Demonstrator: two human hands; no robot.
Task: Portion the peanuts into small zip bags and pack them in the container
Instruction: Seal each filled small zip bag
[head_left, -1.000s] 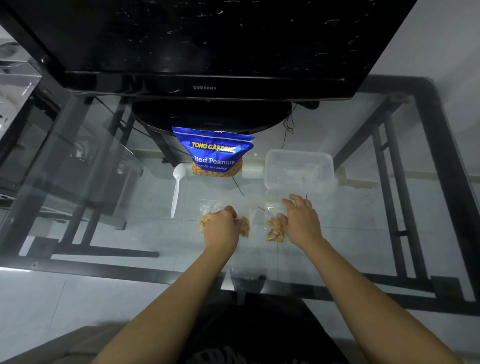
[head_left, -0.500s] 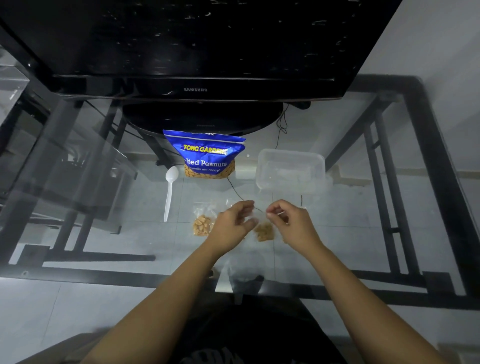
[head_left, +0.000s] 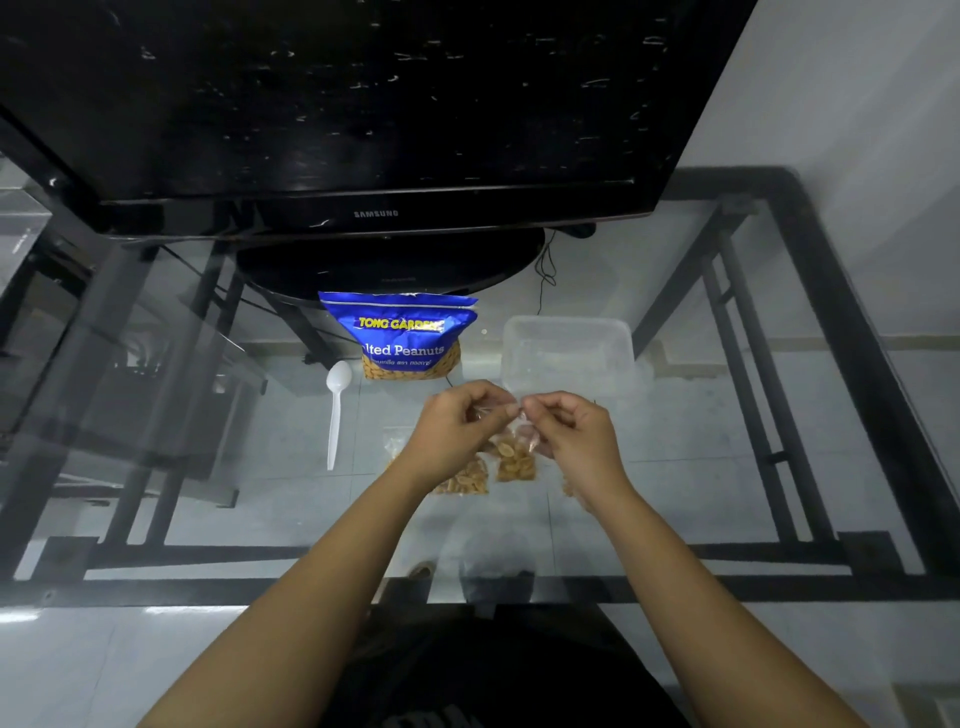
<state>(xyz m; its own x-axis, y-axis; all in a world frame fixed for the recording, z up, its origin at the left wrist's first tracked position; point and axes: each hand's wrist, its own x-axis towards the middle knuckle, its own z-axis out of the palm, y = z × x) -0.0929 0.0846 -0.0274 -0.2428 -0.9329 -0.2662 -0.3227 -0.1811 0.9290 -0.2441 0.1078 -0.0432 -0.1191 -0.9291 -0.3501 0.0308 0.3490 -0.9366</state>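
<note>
Two hands: left hand (head_left: 457, 428) and right hand (head_left: 579, 439) meet fingertip to fingertip; each pinches the top edge of one small zip bag (head_left: 514, 460); remaining fingers curled
Zip bag: clear; peanuts sunk to its lower end; hangs between the wrists, just in front of the container (head_left: 569, 353)
Second bag (head_left: 467, 480): holds peanuts; lies on the glass table (head_left: 208, 467), partly under the left wrist
Container: clear, rectangular; right of the peanut packet (head_left: 402, 338); contents cannot be told
Peanut packet: blue; upright before the television (head_left: 363, 104)
Spoon (head_left: 335, 410): white; left of the packet
</note>
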